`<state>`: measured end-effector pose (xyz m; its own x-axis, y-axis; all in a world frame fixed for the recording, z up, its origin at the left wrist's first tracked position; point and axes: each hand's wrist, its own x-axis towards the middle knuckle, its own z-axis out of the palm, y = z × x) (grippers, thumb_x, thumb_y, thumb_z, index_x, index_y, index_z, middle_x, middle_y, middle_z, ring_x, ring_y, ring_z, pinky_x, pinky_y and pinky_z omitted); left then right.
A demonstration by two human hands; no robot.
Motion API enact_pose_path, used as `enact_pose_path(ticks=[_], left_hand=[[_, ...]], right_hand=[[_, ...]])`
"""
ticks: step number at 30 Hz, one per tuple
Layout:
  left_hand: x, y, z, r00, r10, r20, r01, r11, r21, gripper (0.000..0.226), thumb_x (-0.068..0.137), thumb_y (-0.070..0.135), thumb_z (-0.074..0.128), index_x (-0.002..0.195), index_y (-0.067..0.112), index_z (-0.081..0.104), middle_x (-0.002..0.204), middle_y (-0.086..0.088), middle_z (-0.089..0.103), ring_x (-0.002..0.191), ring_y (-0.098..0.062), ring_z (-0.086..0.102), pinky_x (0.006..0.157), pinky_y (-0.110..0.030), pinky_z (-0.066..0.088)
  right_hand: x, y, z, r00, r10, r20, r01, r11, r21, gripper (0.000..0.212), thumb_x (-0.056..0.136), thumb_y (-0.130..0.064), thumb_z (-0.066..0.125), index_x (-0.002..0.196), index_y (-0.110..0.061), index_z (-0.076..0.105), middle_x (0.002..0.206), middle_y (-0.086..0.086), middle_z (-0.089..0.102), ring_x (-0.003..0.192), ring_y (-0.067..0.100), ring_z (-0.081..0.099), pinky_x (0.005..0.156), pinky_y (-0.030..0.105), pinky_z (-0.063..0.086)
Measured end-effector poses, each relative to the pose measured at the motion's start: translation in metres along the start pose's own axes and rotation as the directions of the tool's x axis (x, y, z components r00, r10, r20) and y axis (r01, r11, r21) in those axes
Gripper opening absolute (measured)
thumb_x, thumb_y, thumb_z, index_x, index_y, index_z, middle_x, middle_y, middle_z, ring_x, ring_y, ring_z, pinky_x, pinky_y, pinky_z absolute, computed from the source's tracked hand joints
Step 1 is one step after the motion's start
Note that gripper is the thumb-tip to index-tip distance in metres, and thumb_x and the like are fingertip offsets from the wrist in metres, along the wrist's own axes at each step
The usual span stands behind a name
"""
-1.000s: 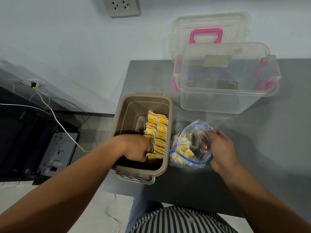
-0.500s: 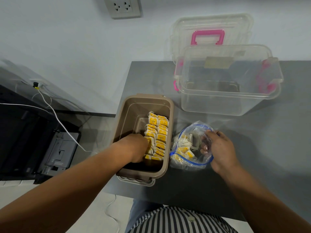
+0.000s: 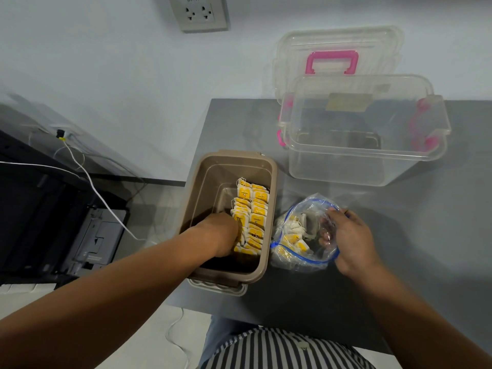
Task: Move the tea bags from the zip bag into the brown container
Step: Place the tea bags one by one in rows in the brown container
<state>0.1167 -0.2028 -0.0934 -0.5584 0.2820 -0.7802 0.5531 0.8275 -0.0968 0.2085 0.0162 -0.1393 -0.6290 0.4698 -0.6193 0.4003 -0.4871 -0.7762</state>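
Downward Into the Container, One Hand Among the Tea Bags

Curled fingers of the right hand hook over the blue-edged rim of the zip bag, clamped on it with the mouth wide on the counter. The left hand, wrist bent, reaches knuckles-up into the brown container just beside it. Its fingers are hidden among rows of yellow tea bags; whether they grip one cannot be told. More lie in the zip bag.

This looks like an office or home workroom: a matte grey flat-topped table against a pale painted wall, a grey wall socket above the table, a dark printer-like machine left of it.
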Motion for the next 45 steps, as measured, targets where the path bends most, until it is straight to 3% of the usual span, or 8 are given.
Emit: enact_pose_path(ticks=[8,13,18,22,27,40,43,45], left_hand=[[0.006,-0.006,0.000,0.997,0.040,-0.059,-0.038,0.999,0.022,0.027,0.091,0.035,0.065,0.108,0.014,0.067,0.096,-0.004,0.069,0.087,-0.020,0.067,0.087,-0.035,0.057],[0.003,-0.010,0.008,0.998,0.053,-0.027,-0.054,0.996,-0.077,0.026,0.091,0.022,0.065,0.115,0.011,0.064,0.102,-0.005,0.068,0.091,-0.022,0.065,0.089,-0.034,0.055],[0.000,-0.004,0.004,0.997,0.050,-0.066,-0.056,0.994,-0.099,0.039,0.092,0.012,0.065,0.128,0.007,0.053,0.114,-0.010,0.065,0.100,-0.025,0.064,0.085,-0.029,0.050],[0.002,-0.004,0.006,0.996,0.059,-0.059,-0.065,0.993,-0.097,0.038,0.091,0.013,0.066,0.127,0.008,0.056,0.113,-0.009,0.066,0.099,-0.025,0.065,0.091,-0.033,0.053],[-0.001,-0.003,0.001,0.991,0.079,-0.110,-0.090,0.991,-0.101,0.034,0.092,0.029,0.066,0.120,0.010,0.060,0.112,-0.008,0.067,0.100,-0.026,0.064,0.090,-0.033,0.050],[-0.011,-0.019,-0.009,0.999,0.007,-0.053,-0.016,0.986,-0.164,0.034,0.083,0.011,0.072,0.115,0.004,0.063,0.105,-0.008,0.070,0.095,-0.022,0.069,0.080,-0.027,0.056],[-0.007,-0.022,-0.007,0.971,-0.105,-0.215,0.027,0.941,-0.337,0.031,0.088,0.011,0.063,0.119,0.005,0.060,0.104,-0.007,0.070,0.094,-0.022,0.067,0.085,-0.030,0.055],[-0.001,-0.020,-0.004,0.956,-0.185,-0.226,0.001,0.774,-0.633,0.033,0.093,0.028,0.054,0.123,0.016,0.061,0.105,-0.001,0.070,0.095,-0.018,0.066,0.090,-0.037,0.055]], right_hand=[[-0.006,-0.003,0.000,1.000,0.003,0.010,-0.003,0.999,0.049,0.007,0.098,-0.012,0.059,0.093,-0.009,0.062,0.076,0.008,0.065,0.053,0.012,0.058,0.045,0.023,0.045],[-0.012,-0.004,0.001,1.000,-0.011,0.027,0.009,0.997,0.072,0.013,0.098,-0.008,0.058,0.086,-0.010,0.061,0.070,0.005,0.064,0.045,0.007,0.056,0.041,0.021,0.043],[-0.014,-0.003,-0.001,1.000,-0.013,0.021,0.011,0.998,0.063,0.008,0.099,-0.010,0.058,0.093,-0.009,0.063,0.076,0.007,0.066,0.052,0.009,0.062,0.045,0.023,0.048],[-0.015,-0.002,0.000,1.000,-0.008,0.003,0.008,0.998,0.060,0.014,0.099,-0.011,0.058,0.109,-0.003,0.065,0.091,0.015,0.070,0.079,0.026,0.069,0.070,0.037,0.057],[-0.014,-0.001,0.000,1.000,-0.013,-0.016,0.013,0.999,0.042,0.007,0.098,-0.012,0.060,0.098,-0.007,0.064,0.085,0.011,0.071,0.076,0.025,0.069,0.068,0.035,0.056],[-0.010,0.004,-0.008,1.000,-0.013,0.000,0.013,1.000,-0.018,0.009,0.097,-0.013,0.061,0.099,-0.006,0.065,0.090,0.015,0.072,0.079,0.029,0.069,0.073,0.039,0.056],[-0.010,0.005,-0.010,1.000,-0.010,0.009,0.010,1.000,-0.020,0.008,0.097,-0.015,0.061,0.096,-0.008,0.065,0.091,0.015,0.072,0.081,0.031,0.069,0.076,0.042,0.057],[-0.009,0.005,-0.011,1.000,-0.005,0.020,0.006,1.000,-0.021,0.009,0.098,-0.016,0.060,0.097,-0.008,0.065,0.094,0.016,0.072,0.084,0.033,0.070,0.077,0.045,0.058]])
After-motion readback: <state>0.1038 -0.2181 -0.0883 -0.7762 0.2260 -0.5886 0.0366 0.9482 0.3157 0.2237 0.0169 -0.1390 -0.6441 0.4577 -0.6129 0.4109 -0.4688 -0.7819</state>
